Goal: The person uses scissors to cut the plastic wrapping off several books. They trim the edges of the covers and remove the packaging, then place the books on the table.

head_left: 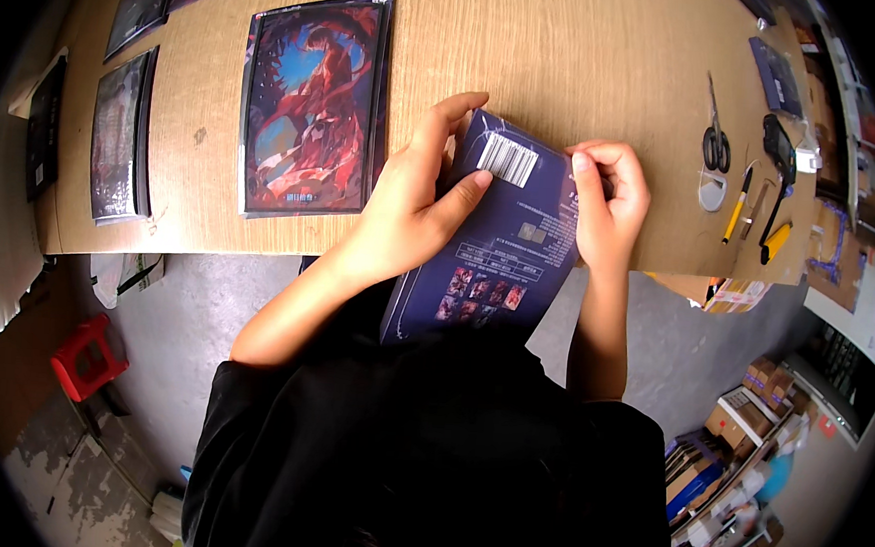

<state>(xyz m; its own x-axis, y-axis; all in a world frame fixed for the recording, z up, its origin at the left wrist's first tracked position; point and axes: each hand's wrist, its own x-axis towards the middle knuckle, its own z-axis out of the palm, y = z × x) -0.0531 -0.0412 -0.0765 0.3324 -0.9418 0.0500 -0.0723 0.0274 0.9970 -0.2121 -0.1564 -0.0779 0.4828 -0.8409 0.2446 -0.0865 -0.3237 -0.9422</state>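
Two hands hold a dark blue box (495, 242) with a white barcode label: left hand (416, 207) gripping its side, right hand (610, 199) pinching its edge.

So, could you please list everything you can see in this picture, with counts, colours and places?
Box: one, dark blue with a white barcode label, held over the table's near edge.
Table: one, light wood, across the top.
Art prints: one large red and blue left of the box; several darker ones further left.
Scissors: one, black handles, right side of table.
Pens and knives: a few, yellow and black, by the scissors.
Stool: one, red, on the floor at left.
Cardboard boxes: several, brown, on the floor at lower right.
Left hand: grip on the box, thumb by the label.
Right hand: pinching the box's right edge.
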